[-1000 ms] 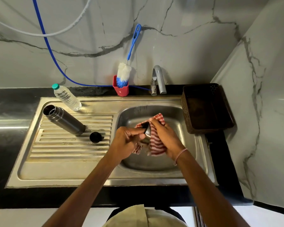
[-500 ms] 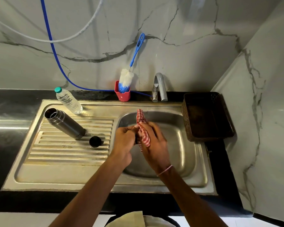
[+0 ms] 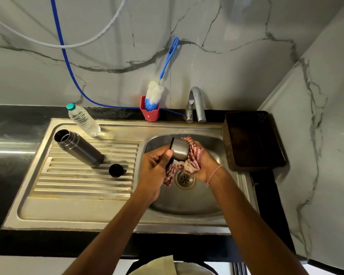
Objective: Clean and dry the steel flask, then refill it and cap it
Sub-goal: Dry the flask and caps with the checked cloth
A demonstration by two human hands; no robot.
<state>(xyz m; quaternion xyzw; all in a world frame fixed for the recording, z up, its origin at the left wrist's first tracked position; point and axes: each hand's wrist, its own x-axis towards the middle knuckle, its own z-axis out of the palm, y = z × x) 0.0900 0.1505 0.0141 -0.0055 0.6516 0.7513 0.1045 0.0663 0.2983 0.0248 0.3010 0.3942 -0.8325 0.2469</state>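
Observation:
Over the sink basin [image 3: 187, 203] my left hand [image 3: 153, 171] grips the steel cup lid [image 3: 179, 149] of the flask by its rim. My right hand [image 3: 204, 165] holds a red-and-white striped cloth [image 3: 191, 161] bunched against the lid's far side. The open steel flask [image 3: 78, 147] stands on the ribbed drainboard [image 3: 83, 179] to the left, uncapped. A small black stopper [image 3: 116, 170] sits on the ribs just right of the flask. A clear plastic water bottle [image 3: 83, 120] with a green cap stands behind the flask.
A bottle brush [image 3: 157, 90] stands in a red holder [image 3: 149, 113] beside the tap [image 3: 196, 104] at the back. A dark basket [image 3: 252, 139] sits on the black counter right of the basin. A blue hose [image 3: 68, 66] runs down the marble wall.
The steel lid, hidden inside the cloth half a second ago, now shows at my left thumb. The cloth has shifted to the right side, under my right hand.

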